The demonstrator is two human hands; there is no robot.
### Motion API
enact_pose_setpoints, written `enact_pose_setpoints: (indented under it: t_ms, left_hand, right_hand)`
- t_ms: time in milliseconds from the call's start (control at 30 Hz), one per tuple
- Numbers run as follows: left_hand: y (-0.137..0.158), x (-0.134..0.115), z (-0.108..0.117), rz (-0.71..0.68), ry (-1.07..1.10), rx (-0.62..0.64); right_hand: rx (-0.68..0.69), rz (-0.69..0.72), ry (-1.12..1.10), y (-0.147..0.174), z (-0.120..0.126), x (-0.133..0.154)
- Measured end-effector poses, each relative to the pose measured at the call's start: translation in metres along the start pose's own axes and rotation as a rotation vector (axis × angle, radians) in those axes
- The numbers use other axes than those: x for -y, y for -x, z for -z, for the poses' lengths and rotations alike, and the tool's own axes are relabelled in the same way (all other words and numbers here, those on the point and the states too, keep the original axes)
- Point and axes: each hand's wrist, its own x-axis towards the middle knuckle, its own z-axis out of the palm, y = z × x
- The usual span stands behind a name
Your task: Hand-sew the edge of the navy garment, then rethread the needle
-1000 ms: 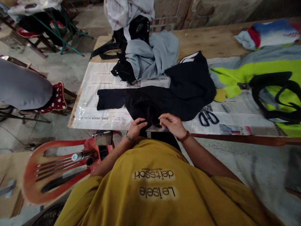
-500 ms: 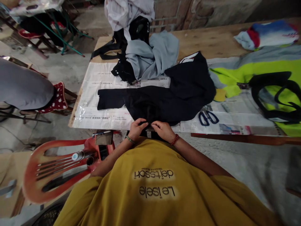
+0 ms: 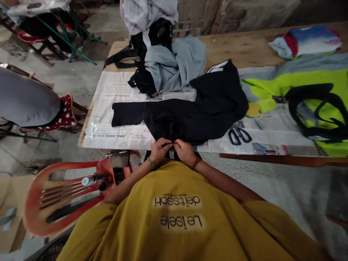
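Left hand [image 3: 160, 150] and right hand [image 3: 185, 151] sit side by side at frame center, each thumb and fingers pinched on the near edge of a dark garment [image 3: 217, 105]; fingertips almost meet, bit between them too small to make out. Garment lies across frame center on newspaper [image 3: 104, 105] covering the near part of a wooden table [image 3: 223, 47], narrow end to the left, wide bunched end to the right. Rest, left to right: co-worker in a grey top [image 3: 27, 98] on a red dotted cushion [image 3: 68, 112], left edge; red plastic chair [image 3: 32, 203] lower left, metal flask [image 3: 90, 179] on it. Upper center: white cloth [image 3: 149, 14] above a shiny black bag [image 3: 164, 32], grey cloth [image 3: 179, 65] bunched just below, next to the garment's far side. Right of center: dark-handled scissors [image 3: 240, 137] just beside the garment's lower right edge, small yellow piece [image 3: 252, 110] by its right end. Right edge: neon yellow-grey fabric [image 3: 288, 81] with black straps [image 3: 311, 92] on top; red-white-blue bundle [image 3: 312, 41] upper right.
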Motion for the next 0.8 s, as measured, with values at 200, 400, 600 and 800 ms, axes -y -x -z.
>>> enact_pose_setpoints:
  t_ms: [200, 400, 600, 800]
  left_hand:
    - [0.0005, -0.0002, -0.002, 0.062, 0.033, -0.072]
    - [-0.0027, -0.005, 0.0002, 0.178, 0.036, -0.157]
    - [-0.0006, -0.0014, -0.0019, 0.027, 0.01, -0.114]
    - [0.002, 0.0017, -0.0013, -0.232, -0.102, -0.018]
  right_hand:
    - [0.036, -0.081, -0.131, -0.0025, 0.0015, 0.0078]
    - [0.076, -0.127, -0.173, 0.0053, 0.006, 0.0101]
    - [0.026, -0.12, -0.156, 0.0029, 0.0053, 0.0081]
    - [0.063, -0.142, -0.2, 0.0003, 0.0063, 0.0087]
